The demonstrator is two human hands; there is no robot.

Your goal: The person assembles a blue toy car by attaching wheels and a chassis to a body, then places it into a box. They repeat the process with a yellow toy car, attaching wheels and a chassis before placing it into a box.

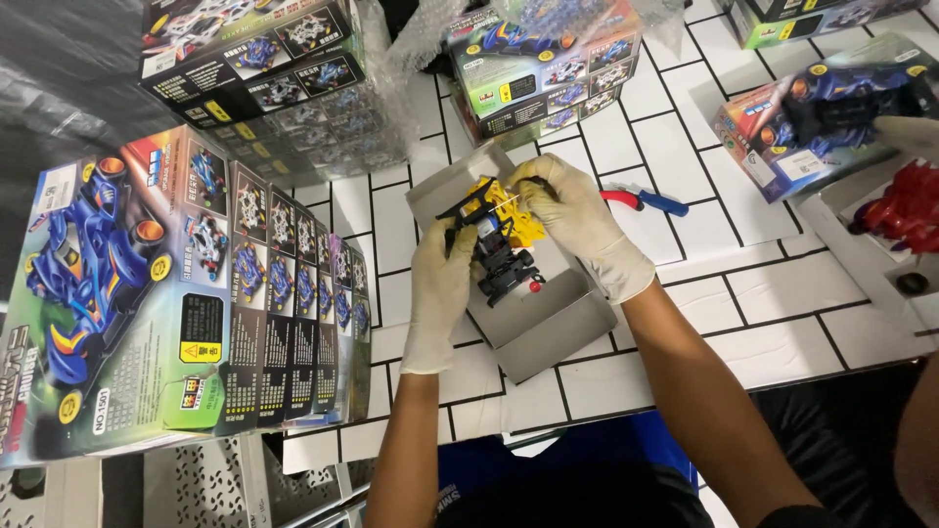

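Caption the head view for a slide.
Two gloved hands, left hand and right hand, hold a yellow-and-black toy car over an open grey box among stacked toy boxes.

A stack of colourful toy-car boxes [186, 293] stood at the near left, a blue-and-red screwdriver [646, 201] lay on the white tiled table [763, 293], and a red car part [905, 210] sat far right.

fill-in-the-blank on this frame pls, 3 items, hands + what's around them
1. Both hands, left hand and right hand, wear pale ____.
2. They hold a toy car with a black chassis and a ____ body.
3. The car is held over an open grey ____.
4. The screwdriver on the tiled table has a red and ____ handle.

Missing words: gloves; yellow; box; blue
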